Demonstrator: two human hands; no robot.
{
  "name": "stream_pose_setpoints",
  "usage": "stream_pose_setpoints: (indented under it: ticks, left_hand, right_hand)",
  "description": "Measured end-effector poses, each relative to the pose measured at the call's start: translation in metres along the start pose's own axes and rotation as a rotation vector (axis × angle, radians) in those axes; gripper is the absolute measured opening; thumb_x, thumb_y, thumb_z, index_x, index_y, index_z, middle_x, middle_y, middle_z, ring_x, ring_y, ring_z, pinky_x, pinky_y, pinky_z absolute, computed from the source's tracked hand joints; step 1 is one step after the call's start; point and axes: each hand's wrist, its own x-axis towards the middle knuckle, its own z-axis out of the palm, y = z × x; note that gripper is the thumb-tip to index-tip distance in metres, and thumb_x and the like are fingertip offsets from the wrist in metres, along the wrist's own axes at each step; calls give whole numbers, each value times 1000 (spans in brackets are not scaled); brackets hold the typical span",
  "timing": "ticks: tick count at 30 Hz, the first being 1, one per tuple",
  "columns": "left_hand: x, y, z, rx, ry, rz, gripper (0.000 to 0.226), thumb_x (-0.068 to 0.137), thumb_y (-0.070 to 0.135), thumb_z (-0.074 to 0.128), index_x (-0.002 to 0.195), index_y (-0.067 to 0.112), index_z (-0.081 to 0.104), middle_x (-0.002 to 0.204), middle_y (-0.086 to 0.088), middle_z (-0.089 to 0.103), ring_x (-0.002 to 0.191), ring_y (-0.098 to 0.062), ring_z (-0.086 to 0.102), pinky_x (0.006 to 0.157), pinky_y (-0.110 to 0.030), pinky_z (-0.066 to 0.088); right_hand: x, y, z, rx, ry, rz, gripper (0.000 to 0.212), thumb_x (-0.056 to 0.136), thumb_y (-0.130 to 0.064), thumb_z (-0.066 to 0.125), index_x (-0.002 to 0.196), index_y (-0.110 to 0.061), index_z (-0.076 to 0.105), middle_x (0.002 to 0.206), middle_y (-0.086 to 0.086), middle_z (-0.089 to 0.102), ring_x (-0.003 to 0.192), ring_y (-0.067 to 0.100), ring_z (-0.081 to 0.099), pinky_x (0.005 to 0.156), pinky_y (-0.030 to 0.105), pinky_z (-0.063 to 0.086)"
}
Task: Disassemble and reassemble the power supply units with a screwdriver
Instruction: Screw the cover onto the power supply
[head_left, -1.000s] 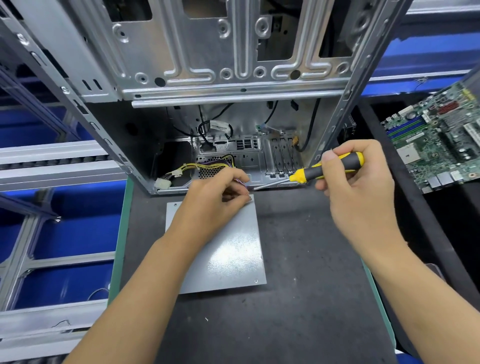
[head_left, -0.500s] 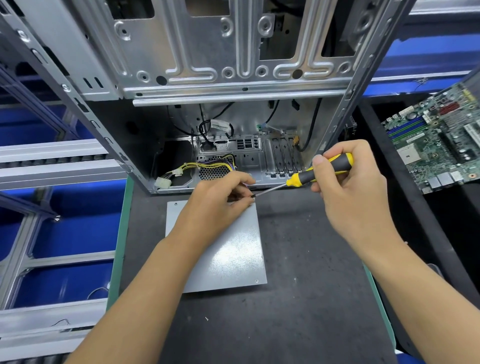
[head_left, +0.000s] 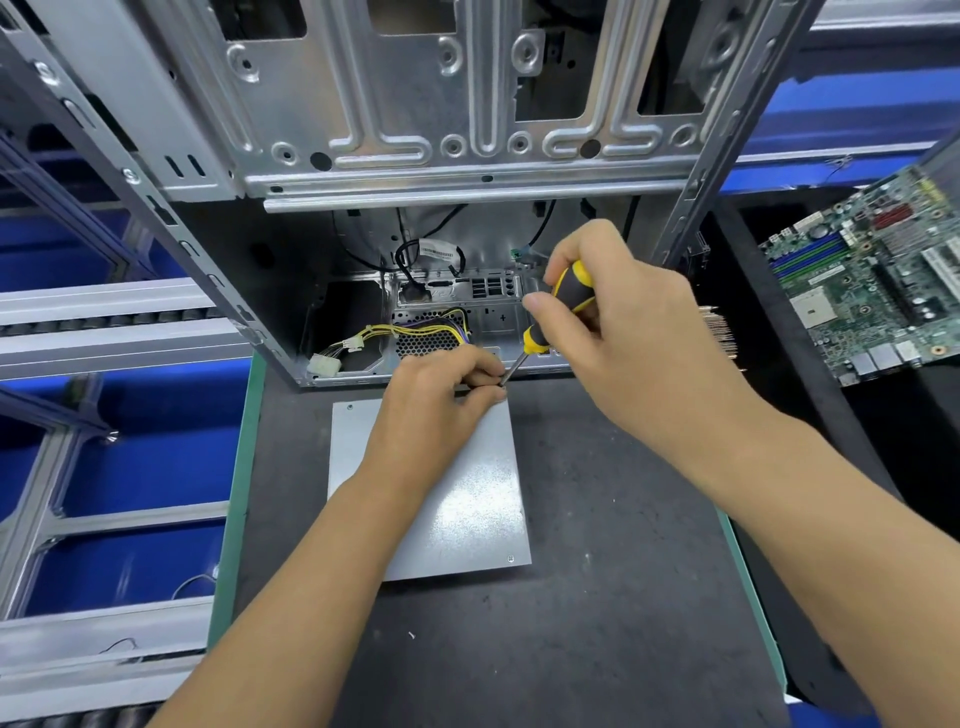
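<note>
Bench (head_left: 597, 597): dark mat with a green edge, carrying the power supply unit and both forearms.
Power supply unit (head_left: 467, 499): grey metal box lying flat on the mat, just this side of the open computer case; one screw shows at its near right corner, well behind the left fingertips.
Left hand (head_left: 431, 400): rests on the unit's far right corner, fingers (head_left: 485, 371) curled and pressed together, pinching something too small to identify.
Screwdriver (head_left: 558, 306): yellow-and-black handle, shaft slanting down with its tip right at the left fingertips.
Right hand (head_left: 618, 322): fingers wrapped round the handle, forefinger stretched along it.
Change: a second ago the tool lay nearly level, off to the right; it now stands steeply over the corner.
Meaning: probably a screw is being seated or engaged at that corner.
Computer case (head_left: 467, 156): beyond the fingers, yellow wire bundle (head_left: 415, 330) inside.
Motherboard (head_left: 872, 275): far right.
</note>
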Motion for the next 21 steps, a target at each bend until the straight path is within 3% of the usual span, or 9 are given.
stream_pose_setpoints:
  ticks: [3, 6, 9, 13, 17, 21]
  left_hand:
    - [0, -1, 1, -13, -5, -8, 18, 74, 1, 84, 89, 7, 74, 79, 2, 74, 75, -7, 69, 81, -17, 50]
    - [-3, -2, 1, 3, 13, 12, 19, 75, 4, 84, 91, 10, 75, 81, 4, 75, 78, -8, 72, 88, -33, 53]
    - [-5, -3, 3, -19, 23, 8, 18, 76, 5, 81, 93, 10, 75, 83, 4, 75, 80, -10, 72, 84, -48, 56]
    - [-7, -3, 4, -14, 36, 23, 17, 77, 3, 80, 93, 9, 76, 84, 4, 77, 80, -7, 71, 83, -44, 56]
    - [-8, -2, 5, 44, 66, 65, 12, 76, 0, 80, 84, 6, 74, 73, 3, 74, 65, -4, 61, 73, -21, 45]
    - [-9, -1, 5, 21, 68, 36, 19, 76, -1, 80, 94, 6, 75, 77, 3, 76, 75, -10, 70, 80, -32, 52]
  right_hand:
    - [4, -5, -1, -46, -42, -31, 19, 97, -30, 58, 98, -21, 42, 75, -3, 61, 68, 19, 58, 67, 43, 50]
    - [8, -11, -4, -88, -96, -65, 18, 97, -29, 58, 99, -19, 44, 75, -5, 60, 68, 19, 56, 68, 41, 50]
    - [13, -19, -6, -135, -176, -115, 18, 97, -29, 58, 99, -20, 43, 78, -7, 58, 71, 22, 54, 69, 41, 49]
    - [20, -28, -7, -173, -273, -121, 20, 96, -30, 57, 96, -25, 38, 82, -7, 54, 75, 26, 55, 71, 42, 49]
    - [25, -32, -10, -194, -337, -123, 17, 87, -20, 54, 96, -23, 39, 80, -7, 50, 72, 24, 55, 67, 44, 50]
    - [35, -37, -15, -299, -367, -113, 17, 87, -22, 57, 92, -25, 41, 77, -10, 48, 77, 25, 55, 70, 43, 51]
